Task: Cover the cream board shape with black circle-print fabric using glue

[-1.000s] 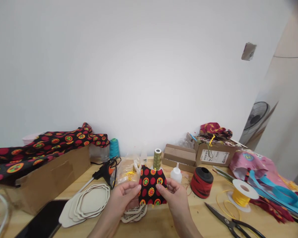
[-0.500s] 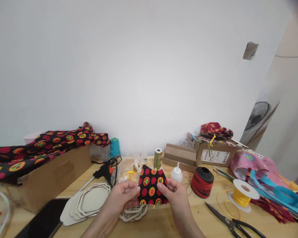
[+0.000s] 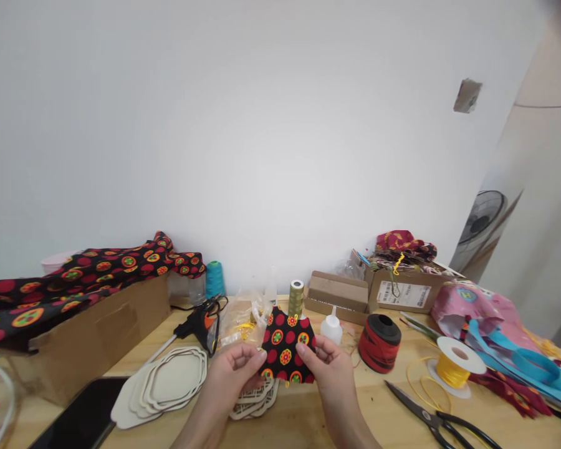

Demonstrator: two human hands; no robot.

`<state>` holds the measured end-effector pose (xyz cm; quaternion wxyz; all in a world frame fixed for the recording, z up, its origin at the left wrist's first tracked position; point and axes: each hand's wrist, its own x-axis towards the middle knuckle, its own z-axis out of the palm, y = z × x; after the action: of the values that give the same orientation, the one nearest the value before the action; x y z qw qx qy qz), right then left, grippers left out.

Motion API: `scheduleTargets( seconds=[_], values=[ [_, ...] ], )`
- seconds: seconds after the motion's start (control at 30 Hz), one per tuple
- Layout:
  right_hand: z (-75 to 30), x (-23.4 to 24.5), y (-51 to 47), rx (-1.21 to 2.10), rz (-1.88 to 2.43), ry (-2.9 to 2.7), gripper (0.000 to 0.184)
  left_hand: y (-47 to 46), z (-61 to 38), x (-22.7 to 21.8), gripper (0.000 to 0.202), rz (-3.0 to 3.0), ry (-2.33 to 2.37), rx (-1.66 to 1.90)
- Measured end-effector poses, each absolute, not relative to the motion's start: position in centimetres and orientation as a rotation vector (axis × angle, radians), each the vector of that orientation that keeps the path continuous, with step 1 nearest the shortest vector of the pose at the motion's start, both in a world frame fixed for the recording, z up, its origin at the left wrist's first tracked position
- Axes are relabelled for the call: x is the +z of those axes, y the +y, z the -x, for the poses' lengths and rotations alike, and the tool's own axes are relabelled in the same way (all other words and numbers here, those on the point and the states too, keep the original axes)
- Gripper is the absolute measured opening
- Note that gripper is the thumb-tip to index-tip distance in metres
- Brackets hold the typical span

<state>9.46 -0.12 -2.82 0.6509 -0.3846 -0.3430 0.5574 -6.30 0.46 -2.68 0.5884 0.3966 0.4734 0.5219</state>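
Note:
Between my two hands, above the wooden table, is a small piece of black patterned fabric (image 3: 287, 348) with red dots and orange flowers. It is held flat and upright, with little yellow loops at its top and bottom edges. My left hand (image 3: 236, 377) pinches its left edge between thumb and fingers. On the opposite edge my right hand (image 3: 330, 371) grips it, thumb in front and fingers behind. Cut-out lattice panels (image 3: 255, 400) lie just below and partly behind the fabric. Behind it stand an olive thread spool (image 3: 296, 299) and a white squeeze bottle (image 3: 331, 328).
Pale wooden plates (image 3: 168, 380), a black phone-like slab (image 3: 79, 415) and a glue gun (image 3: 196, 324) lie left, near a cloth-draped cardboard box (image 3: 98, 340). Rightward are a red cord spool (image 3: 379, 343), scissors (image 3: 432, 418), yellow cord (image 3: 455, 365) and a scrap-filled box (image 3: 402, 293).
The fabric piece has tilted slightly, its left side a little higher. Both hands keep their hold on it, and the whole view has shifted slightly.

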Motion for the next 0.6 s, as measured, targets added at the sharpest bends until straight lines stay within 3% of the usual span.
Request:
scheduleTargets(
  seconds=[0.27, 0.6],
  values=[
    [-9.1, -2.8, -0.5, 1.236, 0.873, -0.801, 0.027, -0.3, 5.4, -1.5, 0.030, -0.959, 1.028, 1.156],
    [-8.4, -2.8, -0.9, 1.230, 0.855, -0.901, 0.023, -0.2, 5.1, -2.9, 0.027, -1.048, 1.066, 1.329]
  ],
)
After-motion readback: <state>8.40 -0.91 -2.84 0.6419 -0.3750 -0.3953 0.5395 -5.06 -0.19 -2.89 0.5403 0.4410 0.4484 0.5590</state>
